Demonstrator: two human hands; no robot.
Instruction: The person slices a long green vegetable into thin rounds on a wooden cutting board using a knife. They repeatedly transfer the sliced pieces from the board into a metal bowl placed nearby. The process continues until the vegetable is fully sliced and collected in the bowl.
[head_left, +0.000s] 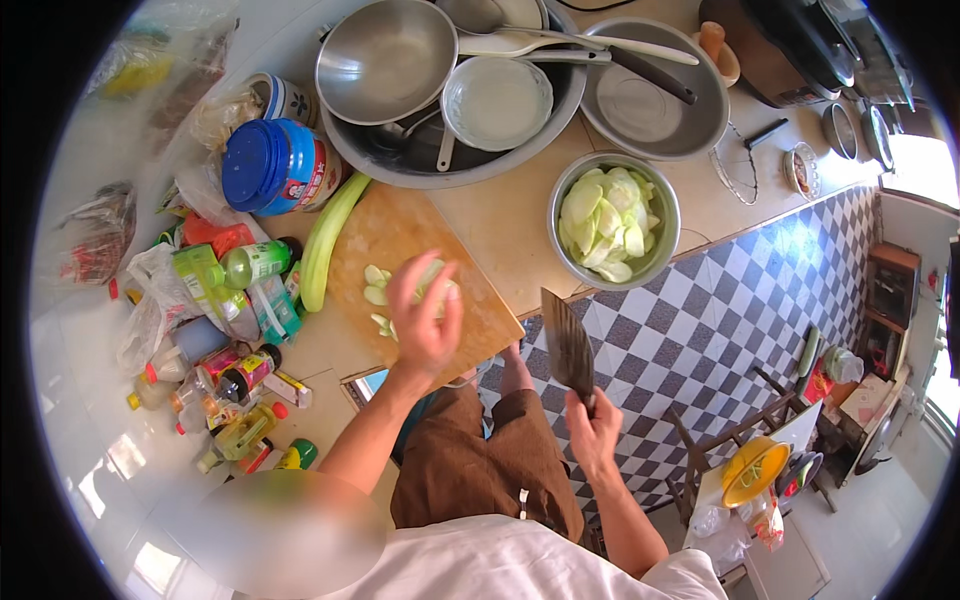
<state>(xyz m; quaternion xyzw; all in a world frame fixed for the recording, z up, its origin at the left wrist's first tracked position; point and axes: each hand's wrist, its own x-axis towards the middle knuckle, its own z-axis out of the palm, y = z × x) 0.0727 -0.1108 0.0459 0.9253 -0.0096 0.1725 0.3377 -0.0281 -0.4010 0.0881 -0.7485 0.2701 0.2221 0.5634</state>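
Observation:
My left hand (427, 315) is over a wooden cutting board (480, 300), its fingers bent around a pale green piece of vegetable; whether it grips the piece is blurred. Thin pale slices (375, 285) lie on the board beside the fingers. Away from the board on the right, my right hand (596, 435) grips the handle of a cleaver (568, 341), its broad blade pointing away from me. A long light-green gourd-like vegetable (330, 247) rests along the board's left edge. Beyond the cleaver stands a metal bowl (667, 259) heaped with pale green slices (611, 217).
A large metal basin (352, 161) holding bowls and utensils stands at the back, next to another metal basin (637, 97). A blue-lidded jar (259, 165) and several bottles (251, 266) crowd the left side. The counter edge runs beside the metal bowl, above a checkered floor (637, 337).

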